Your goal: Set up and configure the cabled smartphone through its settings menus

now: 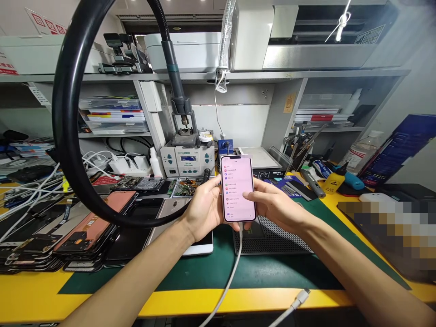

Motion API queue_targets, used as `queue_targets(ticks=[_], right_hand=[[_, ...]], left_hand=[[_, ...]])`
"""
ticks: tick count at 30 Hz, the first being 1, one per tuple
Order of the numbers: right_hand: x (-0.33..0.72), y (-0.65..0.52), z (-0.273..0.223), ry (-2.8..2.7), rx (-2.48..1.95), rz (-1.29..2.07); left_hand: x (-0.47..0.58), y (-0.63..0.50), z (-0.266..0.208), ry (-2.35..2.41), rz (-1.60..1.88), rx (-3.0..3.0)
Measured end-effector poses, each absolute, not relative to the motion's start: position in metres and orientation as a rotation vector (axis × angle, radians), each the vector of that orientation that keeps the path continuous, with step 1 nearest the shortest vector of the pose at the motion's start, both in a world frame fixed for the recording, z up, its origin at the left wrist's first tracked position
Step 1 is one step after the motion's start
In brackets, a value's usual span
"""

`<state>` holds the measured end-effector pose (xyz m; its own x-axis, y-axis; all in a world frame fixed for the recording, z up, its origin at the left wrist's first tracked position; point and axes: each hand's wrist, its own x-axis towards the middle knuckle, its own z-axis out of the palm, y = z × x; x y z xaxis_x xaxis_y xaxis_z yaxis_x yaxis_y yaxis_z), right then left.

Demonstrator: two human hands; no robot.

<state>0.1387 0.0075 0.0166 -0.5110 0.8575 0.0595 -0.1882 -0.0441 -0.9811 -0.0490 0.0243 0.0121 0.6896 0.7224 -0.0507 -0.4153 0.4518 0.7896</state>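
A smartphone (238, 188) stands tilted up in front of me, its lit screen showing a settings-like list. My left hand (205, 206) is wrapped round its left side and lower back. On the right edge, my right hand (272, 202) grips the phone too, with its thumb over the screen's right side. From the phone's bottom a white cable (235, 268) runs down past the table edge. Below the hands lie a green mat (197, 272) and a dark perforated plate (282, 240). The fingers behind the phone are mostly hidden.
Stacked phone parts (93, 222) cover the left side, under a thick black hose (63, 113) looping from above. A soldering station (187, 160) stands behind. At right are a yellow bottle (334, 179), tweezers (311, 143) and a clear bottle (364, 152). A loose cable plug (301, 297) hangs near the front edge.
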Motion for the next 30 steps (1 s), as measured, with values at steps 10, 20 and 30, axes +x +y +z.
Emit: queue_targets(ticks=[10,20,30], right_hand=[[0.1397,0.0073,0.0167,-1.458,-0.782,1.647],[0.1388,0.0055,0.0171,-1.472,-0.782,1.649],[0.1374,0.0054,0.0193,-1.463,-0.776,1.646]], left_hand=[[-0.0495,0.0234,0.0117,0.414,0.733,0.824],[-0.0491,0.0227,0.0138,0.404,0.725,0.824],[-0.0478,0.0209,0.013,0.433,0.74,0.822]])
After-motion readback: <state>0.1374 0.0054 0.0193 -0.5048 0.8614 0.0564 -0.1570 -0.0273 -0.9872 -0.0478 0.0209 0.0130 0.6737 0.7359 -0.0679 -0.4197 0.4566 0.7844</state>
